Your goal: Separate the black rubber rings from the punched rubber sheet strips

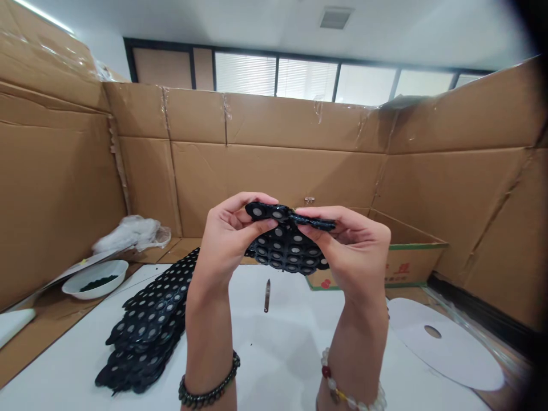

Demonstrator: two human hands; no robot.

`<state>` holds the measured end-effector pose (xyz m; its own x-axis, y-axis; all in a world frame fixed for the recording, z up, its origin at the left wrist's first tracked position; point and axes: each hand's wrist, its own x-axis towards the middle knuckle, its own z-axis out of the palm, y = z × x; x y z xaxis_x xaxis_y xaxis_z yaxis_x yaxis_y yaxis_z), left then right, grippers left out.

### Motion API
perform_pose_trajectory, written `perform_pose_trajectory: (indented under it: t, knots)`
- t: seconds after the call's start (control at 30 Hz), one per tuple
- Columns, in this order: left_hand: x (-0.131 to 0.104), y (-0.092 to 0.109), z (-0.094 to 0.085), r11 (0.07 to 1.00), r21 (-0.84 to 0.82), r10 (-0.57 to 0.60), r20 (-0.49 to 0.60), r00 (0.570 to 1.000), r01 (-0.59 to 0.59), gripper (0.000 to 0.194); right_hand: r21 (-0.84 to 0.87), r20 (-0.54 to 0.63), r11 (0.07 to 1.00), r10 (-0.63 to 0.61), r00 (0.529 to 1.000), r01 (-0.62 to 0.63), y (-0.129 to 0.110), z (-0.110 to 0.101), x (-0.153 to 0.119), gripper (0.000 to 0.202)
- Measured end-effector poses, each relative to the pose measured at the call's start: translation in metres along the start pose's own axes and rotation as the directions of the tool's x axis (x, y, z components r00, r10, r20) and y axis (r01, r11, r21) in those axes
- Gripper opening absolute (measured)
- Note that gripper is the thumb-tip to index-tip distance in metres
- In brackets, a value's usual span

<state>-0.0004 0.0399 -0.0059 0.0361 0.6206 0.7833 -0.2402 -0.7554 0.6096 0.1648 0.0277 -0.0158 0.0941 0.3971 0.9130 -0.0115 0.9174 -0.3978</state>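
Raised above the white table, a black sheet with rows of pale round dots (285, 249) is held by its upper edge between both hands. My left hand (233, 228) pinches the edge on the left, thumb below and fingers on top. My right hand (351, 240) pinches it on the right, where the edge folds over. The rest of the sheet hangs down behind the fingers. A pile of similar black dotted sheets (149, 319) lies left of my left forearm. Below the held sheet, a pair of tweezers (267, 295) rests on the table.
A white bowl with dark small pieces (95, 279) stands at the left, near crumpled clear plastic (132, 233). A white disc with a centre hole (449, 348) lies at the right. An open cardboard box (406, 268) stands behind it. Tall cardboard walls (274, 171) surround the table.
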Motion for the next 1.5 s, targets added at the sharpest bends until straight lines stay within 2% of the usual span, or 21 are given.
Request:
perform_pose_trajectory:
  t: [0.13, 0.3, 0.57, 0.73, 0.9, 1.1, 1.4, 1.5]
  knots:
    - [0.002, -0.005, -0.003, 1.000, 0.016, -0.023, -0.023, 0.999, 0.023, 0.019, 0.000, 0.018, 1.000, 0.016, 1.000, -0.016, 0.000, 0.000, 0.000, 0.030]
    - [0.003, -0.005, -0.004, 0.999, -0.036, -0.033, 0.002, 0.999, 0.033, 0.017, -0.024, 0.033, 1.000, -0.001, 0.999, 0.001, -0.002, 0.000, -0.001, 0.037]
    - [0.002, -0.002, -0.009, 1.000, 0.007, 0.011, -0.017, 1.000, -0.011, 0.016, -0.065, 0.032, 0.998, 0.010, 0.999, -0.008, -0.003, 0.003, -0.002, 0.034]
    - [0.001, 0.000, -0.013, 0.999, -0.029, 0.017, 0.008, 1.000, -0.017, 0.018, -0.056, 0.054, 0.998, 0.002, 0.999, 0.001, -0.003, 0.006, -0.001, 0.042]
    - [0.001, -0.001, -0.016, 0.999, 0.011, 0.031, -0.030, 0.999, -0.030, 0.017, -0.108, 0.052, 0.994, -0.011, 0.999, 0.016, -0.003, 0.009, 0.000, 0.045]
    - [0.002, -0.003, -0.017, 0.997, 0.066, 0.049, -0.048, 0.998, -0.045, 0.018, -0.143, 0.030, 0.989, -0.018, 0.999, 0.022, -0.001, 0.012, 0.000, 0.030]
    - [0.002, -0.003, -0.017, 0.999, 0.037, 0.012, -0.065, 0.998, -0.009, 0.028, -0.029, -0.104, 0.999, 0.028, 0.994, -0.031, -0.002, 0.028, 0.002, 0.014]
    - [0.000, -0.001, -0.017, 0.997, 0.072, 0.012, -0.076, 0.997, -0.007, 0.030, 0.000, -0.120, 0.996, 0.092, 0.989, -0.093, -0.002, 0.030, 0.003, 0.013]
